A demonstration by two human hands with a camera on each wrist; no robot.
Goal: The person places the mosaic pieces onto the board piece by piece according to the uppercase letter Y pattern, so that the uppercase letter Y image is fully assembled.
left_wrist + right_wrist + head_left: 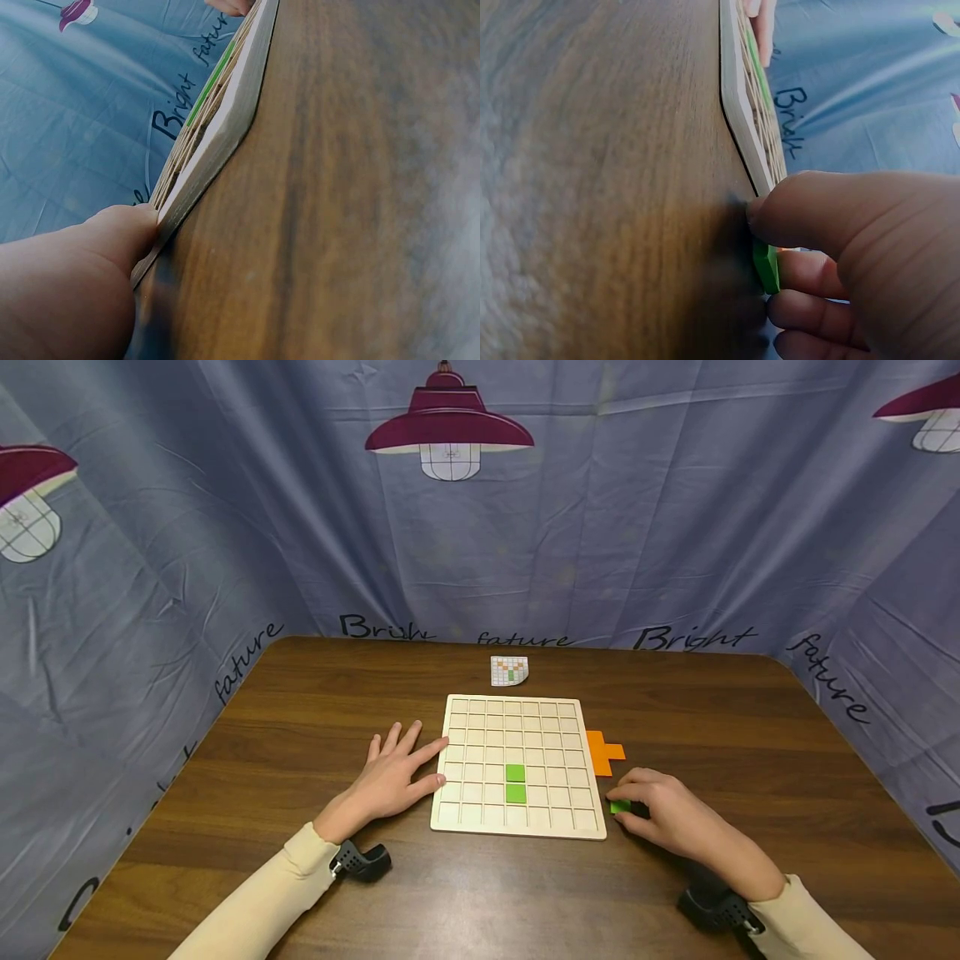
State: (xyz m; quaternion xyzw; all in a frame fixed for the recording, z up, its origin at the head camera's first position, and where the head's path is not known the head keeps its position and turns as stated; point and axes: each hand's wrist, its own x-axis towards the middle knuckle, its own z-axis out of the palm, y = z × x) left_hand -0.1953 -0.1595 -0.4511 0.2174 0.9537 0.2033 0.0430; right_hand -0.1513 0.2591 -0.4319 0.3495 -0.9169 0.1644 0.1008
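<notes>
The right hand (667,810) pinches a green square tile (620,807) between thumb and fingers, just off the wooden grid board's (474,772) right edge, toward its near corner. The left hand (388,779), fingers spread wide, touches the board's left edge. Two green tiles (515,773) occupy its middle column, toward the near edge. Orange tiles (598,753) lie at its right edge; a pattern card (508,671) lies near the desk's (480,902) far edge.
</notes>
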